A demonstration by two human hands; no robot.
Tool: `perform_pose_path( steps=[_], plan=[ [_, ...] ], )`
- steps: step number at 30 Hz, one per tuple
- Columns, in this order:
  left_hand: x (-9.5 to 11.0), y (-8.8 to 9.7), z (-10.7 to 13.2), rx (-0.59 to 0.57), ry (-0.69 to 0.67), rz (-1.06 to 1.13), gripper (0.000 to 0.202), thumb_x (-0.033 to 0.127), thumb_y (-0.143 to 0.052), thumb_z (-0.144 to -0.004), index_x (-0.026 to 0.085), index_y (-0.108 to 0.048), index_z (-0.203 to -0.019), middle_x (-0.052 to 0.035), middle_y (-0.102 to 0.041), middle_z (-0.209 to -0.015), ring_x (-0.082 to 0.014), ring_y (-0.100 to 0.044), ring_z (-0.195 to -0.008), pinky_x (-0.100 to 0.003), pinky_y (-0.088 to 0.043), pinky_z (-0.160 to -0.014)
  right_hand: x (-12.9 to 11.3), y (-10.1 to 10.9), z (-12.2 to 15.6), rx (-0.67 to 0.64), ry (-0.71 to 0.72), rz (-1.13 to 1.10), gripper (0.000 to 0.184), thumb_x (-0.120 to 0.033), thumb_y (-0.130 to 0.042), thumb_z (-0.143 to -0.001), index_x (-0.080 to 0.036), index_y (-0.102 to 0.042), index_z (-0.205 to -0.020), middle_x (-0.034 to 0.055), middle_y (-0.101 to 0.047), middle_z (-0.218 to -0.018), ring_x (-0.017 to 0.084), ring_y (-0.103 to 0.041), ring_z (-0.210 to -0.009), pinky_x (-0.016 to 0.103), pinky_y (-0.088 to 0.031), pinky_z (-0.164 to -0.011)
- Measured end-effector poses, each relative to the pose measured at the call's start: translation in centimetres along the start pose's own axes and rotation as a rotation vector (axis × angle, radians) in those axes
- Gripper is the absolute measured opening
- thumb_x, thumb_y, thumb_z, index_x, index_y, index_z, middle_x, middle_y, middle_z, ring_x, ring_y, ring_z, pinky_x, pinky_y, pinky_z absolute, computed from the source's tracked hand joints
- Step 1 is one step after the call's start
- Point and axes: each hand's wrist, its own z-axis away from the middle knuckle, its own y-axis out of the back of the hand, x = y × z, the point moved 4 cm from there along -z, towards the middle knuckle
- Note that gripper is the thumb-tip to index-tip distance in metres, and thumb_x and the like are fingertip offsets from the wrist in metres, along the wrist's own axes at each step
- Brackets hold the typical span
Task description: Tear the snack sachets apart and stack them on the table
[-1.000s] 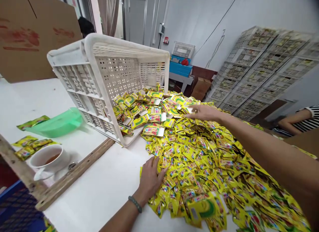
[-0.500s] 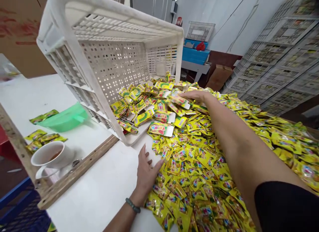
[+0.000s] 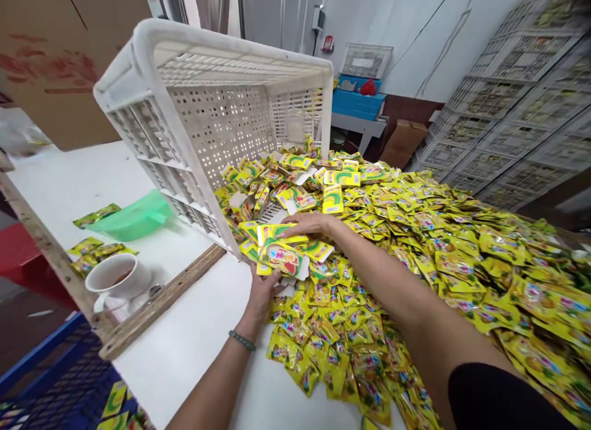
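We judged the step in hand to be gathering cartons [image 3: 284,258] into 1 bunch, at the near lower corner of the crate's mouth, well inside the left edge of the counter [image 3: 184,344]. Our left hand [image 3: 262,289] met the bunch from the near side; our right hand [image 3: 308,225] arched over its top. Cartons hid the fingers, so we could not tell whether either pinched. The next move, we judged, called for even pressure from both sides, clear of the sachets [image 3: 443,251].

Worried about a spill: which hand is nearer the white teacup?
Left. The left hand is right of the white teacup, across the wooden strip; the right hand is farther right, at the yellow cartons.
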Motion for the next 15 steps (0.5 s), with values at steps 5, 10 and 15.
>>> perform_pose_path(
  steps=[5, 10, 15],
  plan=[
    [0.4, -2.1, 1.7, -0.164, 0.055, 0.055, 0.077, 0.043, -0.084, -0.06, 0.019, -0.052, -0.126, -0.0118, -0.067, -0.119, -0.0282, -0.067, -0.102, -0.041, -0.058, -0.084, 0.5, -2.9, 4.3, -0.018, -0.02, -0.241, 0.085, -0.066, -0.071, -0.066, -0.025, -0.05, -0.138, 0.0067, -0.052, -0.144, 0.03, -0.048, -0.13, 0.043, -0.037, -0.112],
    [1.4, -5.5, 5.7, -0.494, -0.057, -0.103, 0.068, 0.042, -0.078, -0.069, 0.019, -0.057, -0.129, -0.0104, -0.069, -0.119, -0.0311, -0.061, -0.116, -0.046, -0.049, -0.102, 0.4, -3.1, 12.5, -0.205, -0.064, -0.415, 0.081, -0.062, -0.07, -0.069, -0.025, -0.048, -0.138, 0.0069, -0.063, -0.13, 0.026, -0.061, -0.112, 0.042, -0.049, -0.098],
    [0.2, -6.6, 8.4, -0.574, -0.338, -0.653, 0.095, 0.058, -0.082, -0.057, 0.025, -0.049, -0.14, -0.0134, -0.051, -0.141, -0.0385, -0.041, -0.136, -0.058, -0.035, -0.113, 3.3, 0.7, 20.1, -0.238, -0.315, -0.192, 0.059, -0.056, -0.067, -0.073, -0.028, -0.06, -0.125, 0.0063, -0.068, -0.118, 0.025, -0.065, -0.102, 0.035, -0.056, -0.079]
  ],
)
